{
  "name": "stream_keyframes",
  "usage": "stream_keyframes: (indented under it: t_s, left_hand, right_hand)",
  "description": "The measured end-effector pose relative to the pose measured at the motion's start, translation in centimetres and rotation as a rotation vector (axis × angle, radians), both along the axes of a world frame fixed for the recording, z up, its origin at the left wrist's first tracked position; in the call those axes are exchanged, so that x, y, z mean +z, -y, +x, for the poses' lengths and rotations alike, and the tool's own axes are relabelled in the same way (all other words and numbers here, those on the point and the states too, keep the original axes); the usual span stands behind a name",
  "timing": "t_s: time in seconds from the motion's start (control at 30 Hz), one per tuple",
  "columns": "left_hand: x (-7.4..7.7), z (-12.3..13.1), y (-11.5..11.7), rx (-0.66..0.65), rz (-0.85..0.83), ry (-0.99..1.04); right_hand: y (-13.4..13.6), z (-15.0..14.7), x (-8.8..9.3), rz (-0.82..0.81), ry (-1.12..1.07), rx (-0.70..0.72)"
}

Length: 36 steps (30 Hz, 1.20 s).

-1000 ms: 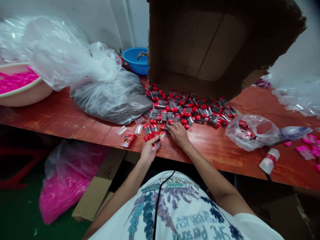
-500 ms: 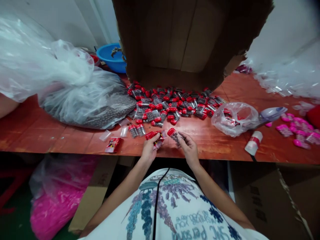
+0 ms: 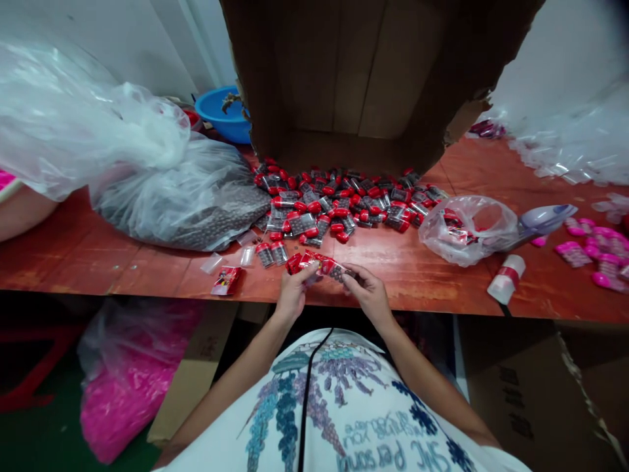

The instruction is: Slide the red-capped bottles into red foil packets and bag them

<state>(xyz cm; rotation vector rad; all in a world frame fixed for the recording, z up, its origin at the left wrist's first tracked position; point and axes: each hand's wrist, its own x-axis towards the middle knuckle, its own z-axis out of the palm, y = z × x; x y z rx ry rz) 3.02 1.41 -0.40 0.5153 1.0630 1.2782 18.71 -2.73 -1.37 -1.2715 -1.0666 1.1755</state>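
Observation:
Close to the table's front edge, my left hand point(image 3: 293, 293) is closed on a small red printed packet point(image 3: 309, 260). My right hand point(image 3: 367, 292) pinches a small clear container point(image 3: 337, 270) with a red cap and dark beads inside. The capped end meets the packet's right side; whether it is inside cannot be made out. Two similar containers point(image 3: 272, 253) lie just left of my left hand, and another red packet point(image 3: 227, 280) rests further left. Behind my hands spreads a heap of red-capped containers point(image 3: 339, 203).
A cardboard box point(image 3: 363, 147) opens toward me behind the heap. At left sits a clear bag of dark beads point(image 3: 196, 210). Toward the right are a plastic bag point(image 3: 442, 242), a scoop point(image 3: 545, 219), a white roll point(image 3: 506, 278) and pink containers point(image 3: 597, 246). A blue basin point(image 3: 221, 115) stands behind.
My right hand has brought the container leftward, its red cap now at the packet in my left hand. The camera view has shifted slightly.

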Motion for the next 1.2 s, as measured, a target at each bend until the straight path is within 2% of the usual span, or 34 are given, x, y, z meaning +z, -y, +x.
stream_keyframes:
  t_s: [0.13,0.27,0.43,0.6,0.73,0.9,0.97,1.1,1.2]
  left_hand:
    - [0.3,0.9,0.3,0.024,0.091,-0.021]
    - [0.4,1.4,0.6,0.093,0.156,-0.023]
    - [1.1,1.3,0.5,-0.031,0.134,-0.032]
    - [1.2,1.5,0.5,-0.027,0.119,-0.054]
    - [1.0,1.9,0.7,-0.033,0.118,-0.052]
    - [0.7,1.7,0.3,-0.105,0.116,-0.092]
    - [0.6,1.6,0.1,-0.156,0.108,-0.111]
    - [0.6,1.8,0.3,-0.201,0.09,-0.079]
    - [0.5,2.3,0.6,-0.179,0.071,-0.047]
  right_hand:
    - [0.2,0.0,0.2,-0.081,-0.127,0.042]
    - [0.4,0.0,0.3,-0.08,-0.128,0.039]
    - [0.4,0.2,0.4,-0.083,-0.156,0.063]
    - [0.4,0.1,-0.1,-0.012,-0.102,0.024]
    - [0.6,0.0,-0.2,-0.066,-0.159,0.04]
    - [0.7,0.5,-0.4,0.101,0.041,0.017]
    - [0.6,0.6,-0.6,0.06,-0.002,0.011]
    - [0.7,0.4,-0.9,-0.095,-0.22,0.045]
    - [1.0,0.0,-0.9,-0.018,-0.18,-0.002]
